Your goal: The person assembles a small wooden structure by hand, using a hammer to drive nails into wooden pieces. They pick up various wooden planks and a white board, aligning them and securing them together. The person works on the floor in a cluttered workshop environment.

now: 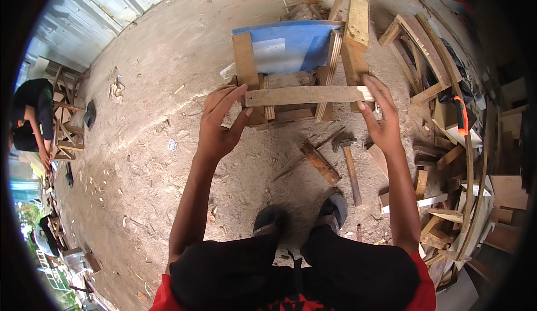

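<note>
A short wooden slat [305, 96] lies crosswise in front of me, with a hand at each end. My left hand [221, 120] pinches its left end, fingers above and thumb below. On the right end, my right hand [385, 118] has its fingers at the tip and its thumb against the lower edge. Just behind the slat stands a wooden frame with upright posts [244, 59] and a blue panel [291, 45]. Whether the slat touches the frame cannot be told from here. A taller wooden post [357, 17] rises at the frame's right.
A hammer [351, 171] and a wood block [320, 162] lie on the dirt floor [140, 171] near my feet. Scrap wood [447, 216] and an orange-handled saw [462, 115] are at right. Another person [34, 109] bends over at far left, beside a metal wall [100, 20].
</note>
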